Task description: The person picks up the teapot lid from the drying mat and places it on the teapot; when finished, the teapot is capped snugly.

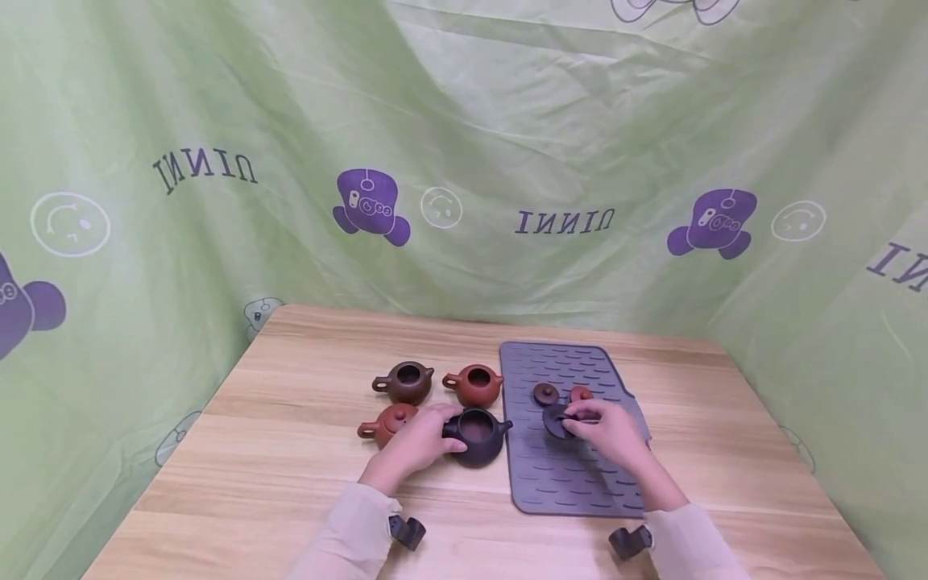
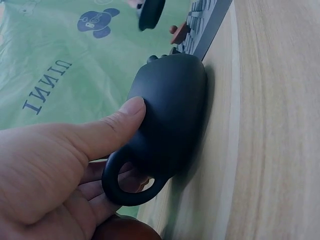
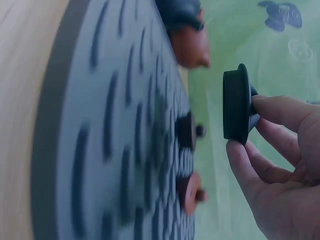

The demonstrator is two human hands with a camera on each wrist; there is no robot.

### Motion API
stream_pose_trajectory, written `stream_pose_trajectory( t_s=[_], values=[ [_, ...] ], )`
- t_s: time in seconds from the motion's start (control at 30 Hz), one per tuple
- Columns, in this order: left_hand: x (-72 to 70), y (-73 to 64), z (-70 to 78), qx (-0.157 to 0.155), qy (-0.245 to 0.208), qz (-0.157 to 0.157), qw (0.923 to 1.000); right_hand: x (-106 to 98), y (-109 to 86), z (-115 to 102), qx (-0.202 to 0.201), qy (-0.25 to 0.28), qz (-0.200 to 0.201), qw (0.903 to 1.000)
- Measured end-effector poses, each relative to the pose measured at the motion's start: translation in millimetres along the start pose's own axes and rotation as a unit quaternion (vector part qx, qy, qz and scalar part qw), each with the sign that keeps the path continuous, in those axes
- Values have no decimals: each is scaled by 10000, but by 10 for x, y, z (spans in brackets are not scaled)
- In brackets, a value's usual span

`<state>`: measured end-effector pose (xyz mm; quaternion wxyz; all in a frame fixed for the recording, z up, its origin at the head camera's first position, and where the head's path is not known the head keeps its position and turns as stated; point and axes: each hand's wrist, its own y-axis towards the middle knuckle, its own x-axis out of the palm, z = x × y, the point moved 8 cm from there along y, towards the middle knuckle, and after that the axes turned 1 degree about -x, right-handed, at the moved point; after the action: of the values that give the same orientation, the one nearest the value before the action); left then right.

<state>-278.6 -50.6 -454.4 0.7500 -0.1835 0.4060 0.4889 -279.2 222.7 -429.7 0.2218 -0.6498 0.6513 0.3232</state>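
My left hand [image 1: 424, 439] holds the black teapot [image 1: 482, 453] by its handle side. In the left wrist view the thumb lies on the body and the other fingers pass behind the handle, partly hidden. The pot is uncovered and stands on the table, spout to the right. My right hand [image 1: 615, 435] pinches the knob of a black teapot lid [image 3: 236, 107], held above the grey mat [image 1: 554, 483]. Beyond that lid, a brown lid [image 1: 546, 393] and a red-orange lid [image 1: 580, 393] lie on the mat.
An open brown teapot [image 1: 406, 388] and an open red-orange teapot [image 1: 474, 392] stand behind the black one. A lidded red-orange teapot [image 1: 377, 431] sits just left of my left hand. Green printed cloth [image 1: 464, 274] hangs around the wooden table [image 1: 290, 451].
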Motion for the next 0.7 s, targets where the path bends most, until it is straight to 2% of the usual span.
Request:
stream_pose_trajectory(
  t_s=[0.37, 0.7],
  values=[
    [5, 8, 0, -38, 49, -14, 10000, 383, 110, -476, -305, 843, -166, 9958],
    [14, 1, -8, -43, 14, -49, 10000, 708, 142, -764, -461, 847, -342, 9948]
  ],
)
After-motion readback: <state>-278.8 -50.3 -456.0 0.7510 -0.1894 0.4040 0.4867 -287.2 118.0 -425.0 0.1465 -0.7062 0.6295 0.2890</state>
